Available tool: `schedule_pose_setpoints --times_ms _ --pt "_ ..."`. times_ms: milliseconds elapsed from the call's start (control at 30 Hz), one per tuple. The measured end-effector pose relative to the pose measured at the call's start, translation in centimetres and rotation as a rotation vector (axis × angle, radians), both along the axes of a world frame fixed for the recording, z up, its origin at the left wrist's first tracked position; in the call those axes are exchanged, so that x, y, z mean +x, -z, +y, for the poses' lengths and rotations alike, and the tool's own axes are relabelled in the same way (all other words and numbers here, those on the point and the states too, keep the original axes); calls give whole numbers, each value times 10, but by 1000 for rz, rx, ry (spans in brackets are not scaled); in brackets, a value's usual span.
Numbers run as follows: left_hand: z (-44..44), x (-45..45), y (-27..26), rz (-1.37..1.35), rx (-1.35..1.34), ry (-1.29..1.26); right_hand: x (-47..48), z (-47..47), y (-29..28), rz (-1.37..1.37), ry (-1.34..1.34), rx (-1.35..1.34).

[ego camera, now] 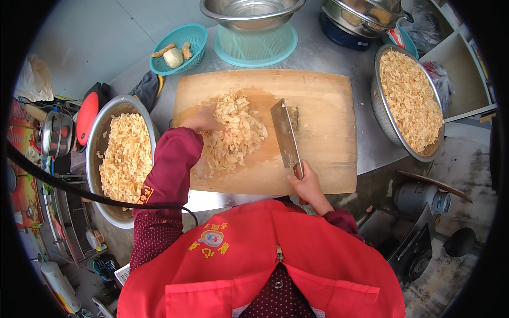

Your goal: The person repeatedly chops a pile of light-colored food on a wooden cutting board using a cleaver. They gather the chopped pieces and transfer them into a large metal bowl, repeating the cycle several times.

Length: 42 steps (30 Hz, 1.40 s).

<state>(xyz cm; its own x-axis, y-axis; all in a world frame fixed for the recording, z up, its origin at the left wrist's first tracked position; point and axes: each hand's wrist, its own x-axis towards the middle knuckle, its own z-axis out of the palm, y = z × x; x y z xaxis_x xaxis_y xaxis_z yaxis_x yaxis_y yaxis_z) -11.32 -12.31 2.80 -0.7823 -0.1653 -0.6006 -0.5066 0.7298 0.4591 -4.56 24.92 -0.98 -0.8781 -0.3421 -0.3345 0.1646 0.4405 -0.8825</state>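
Note:
A heap of pale yellow, flat chopped food pieces (238,135) lies on the wooden cutting board (326,131), over a wet patch. My left hand (204,119) is at the heap's left side, blurred, its fingers partly hidden among the pieces. In my right hand (308,181) is the wooden handle of a Chinese cleaver (285,133). The broad blade points away from me over the board, right of the heap and apart from it.
Similar pieces fill a metal basin (91,159) at left and a perforated metal colander (375,99) at right. Behind the board are a turquoise basket (199,41) with roots and a steel bowl (254,16) above an upturned mesh basket (256,43). A black cable (79,192) crosses at left.

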Motion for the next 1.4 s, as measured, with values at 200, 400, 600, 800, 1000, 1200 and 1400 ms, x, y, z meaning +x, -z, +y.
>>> schedule_pose_setpoints --times_ms 200,400,600,800,1000,1200,1400 --pt "3 3 5 98 151 -78 0 -1 -3 12 -6 -7" --pt "38 10 12 84 -69 -8 0 -1 -3 -17 4 1" --pt "52 22 18 311 -197 -24 -1 0 -1 4 8 -20" --pt "64 21 27 591 -445 -57 -2 1 -1 -16 12 -35" --pt "59 10 30 536 -417 -10 -4 2 -3 -18 6 -51" --pt "36 -25 24 138 -417 125 -8 3 -7 -64 5 -43" --pt "20 -41 40 148 -309 193 -12 9 -3 -73 -21 -58"
